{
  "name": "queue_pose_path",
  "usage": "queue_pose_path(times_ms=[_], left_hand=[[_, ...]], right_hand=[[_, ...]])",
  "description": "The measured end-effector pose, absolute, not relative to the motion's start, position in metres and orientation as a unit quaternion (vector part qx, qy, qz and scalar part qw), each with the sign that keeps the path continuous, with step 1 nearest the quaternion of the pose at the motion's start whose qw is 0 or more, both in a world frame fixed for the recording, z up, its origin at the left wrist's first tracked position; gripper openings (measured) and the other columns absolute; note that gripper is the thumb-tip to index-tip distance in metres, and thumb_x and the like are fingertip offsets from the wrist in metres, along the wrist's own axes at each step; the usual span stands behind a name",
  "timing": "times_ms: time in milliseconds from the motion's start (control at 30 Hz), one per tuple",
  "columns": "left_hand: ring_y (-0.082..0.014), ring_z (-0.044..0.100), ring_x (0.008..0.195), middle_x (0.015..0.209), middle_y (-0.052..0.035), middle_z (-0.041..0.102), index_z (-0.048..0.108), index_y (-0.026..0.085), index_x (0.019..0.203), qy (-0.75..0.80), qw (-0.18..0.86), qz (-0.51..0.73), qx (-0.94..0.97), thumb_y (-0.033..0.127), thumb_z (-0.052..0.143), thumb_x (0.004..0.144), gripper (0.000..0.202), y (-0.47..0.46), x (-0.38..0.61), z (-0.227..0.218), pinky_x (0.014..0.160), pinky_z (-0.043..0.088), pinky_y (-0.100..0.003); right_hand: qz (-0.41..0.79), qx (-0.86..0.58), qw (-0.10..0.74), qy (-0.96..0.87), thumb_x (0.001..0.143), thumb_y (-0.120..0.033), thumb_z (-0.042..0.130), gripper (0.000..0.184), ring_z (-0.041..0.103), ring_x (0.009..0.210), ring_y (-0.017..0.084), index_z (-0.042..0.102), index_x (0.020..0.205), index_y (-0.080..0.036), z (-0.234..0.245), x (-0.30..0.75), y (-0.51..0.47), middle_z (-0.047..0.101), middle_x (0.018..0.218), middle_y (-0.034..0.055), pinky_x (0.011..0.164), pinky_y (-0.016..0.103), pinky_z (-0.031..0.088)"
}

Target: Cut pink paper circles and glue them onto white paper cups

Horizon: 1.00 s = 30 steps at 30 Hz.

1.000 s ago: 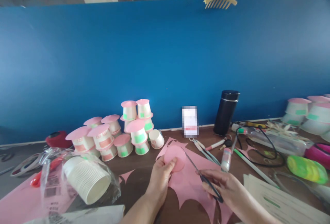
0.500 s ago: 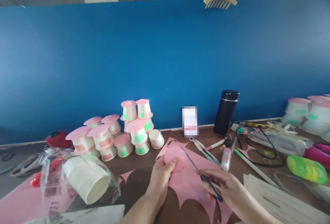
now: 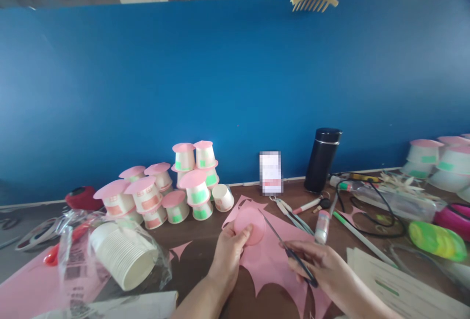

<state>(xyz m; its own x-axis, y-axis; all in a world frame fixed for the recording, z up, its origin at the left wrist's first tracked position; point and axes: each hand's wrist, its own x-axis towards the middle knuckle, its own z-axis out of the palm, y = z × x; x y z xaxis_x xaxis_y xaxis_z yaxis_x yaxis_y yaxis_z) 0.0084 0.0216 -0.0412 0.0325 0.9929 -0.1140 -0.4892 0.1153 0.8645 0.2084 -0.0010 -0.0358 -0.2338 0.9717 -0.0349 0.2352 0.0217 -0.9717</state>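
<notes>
My left hand (image 3: 232, 248) pinches a pink paper circle (image 3: 253, 221), thumb on top of it. In my right hand (image 3: 319, 265) is a pair of dark-handled scissors (image 3: 301, 262), its blades pointing up and left to the circle's right edge. The blades look closed or nearly so; whether they touch the circle I cannot tell. Under both hands lies a larger pink sheet (image 3: 273, 265) with rounded cut-outs along its edges. A small pink scrap (image 3: 180, 249) lies left of my left hand.
Stacked paper cups with pink tops (image 3: 194, 186) stand at left, beside a tipped white cup (image 3: 222, 198). Bagged cups (image 3: 125, 255) lie nearer. A black flask (image 3: 323, 159) and badge (image 3: 270, 173) stand behind. A glue stick (image 3: 322, 227), cable and papers (image 3: 396, 284) lie right.
</notes>
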Motion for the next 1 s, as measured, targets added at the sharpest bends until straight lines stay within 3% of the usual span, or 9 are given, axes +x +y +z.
queue_pose_path(times_ms=[367, 700, 1000], left_hand=[[-0.0162, 0.061, 0.064, 0.071, -0.0057, 0.068, 0.062, 0.012, 0.088, 0.380, 0.644, 0.567, 0.345, 0.035, 0.072, 0.076, 0.028, 0.0241, 0.0056, -0.0503, 0.060, 0.045, -0.026], [-0.0187, 0.063, 0.071, 0.075, -0.0055, 0.069, 0.066, 0.013, 0.092, 0.368, 0.651, 0.575, 0.332, 0.034, 0.072, 0.074, 0.028, 0.0226, 0.0046, -0.0454, 0.067, 0.046, -0.027], [-0.0099, 0.052, 0.057, 0.065, 0.0007, 0.063, 0.067, 0.015, 0.079, 0.373, 0.633, 0.589, 0.338, 0.030, 0.073, 0.074, 0.016, 0.0234, 0.0026, -0.0416, 0.061, 0.041, -0.021]], right_hand=[[0.489, -0.505, 0.381, -0.600, 0.076, -0.034, 0.067, 0.033, 0.045, 0.053, 0.012, 0.074, 0.100, -0.012, -0.0378, 0.2075, -0.0008, 0.054, 0.060, -0.0013, 0.052, 0.026, 0.035], [0.477, -0.512, 0.384, -0.602, 0.076, -0.034, 0.067, 0.032, 0.045, 0.053, 0.012, 0.072, 0.099, -0.012, -0.0433, 0.2115, 0.0037, 0.056, 0.061, -0.0012, 0.053, 0.026, 0.035], [0.486, -0.512, 0.377, -0.599, 0.078, -0.033, 0.066, 0.035, 0.046, 0.055, 0.013, 0.072, 0.106, -0.014, -0.0425, 0.2125, 0.0013, 0.056, 0.062, -0.0014, 0.054, 0.027, 0.035]])
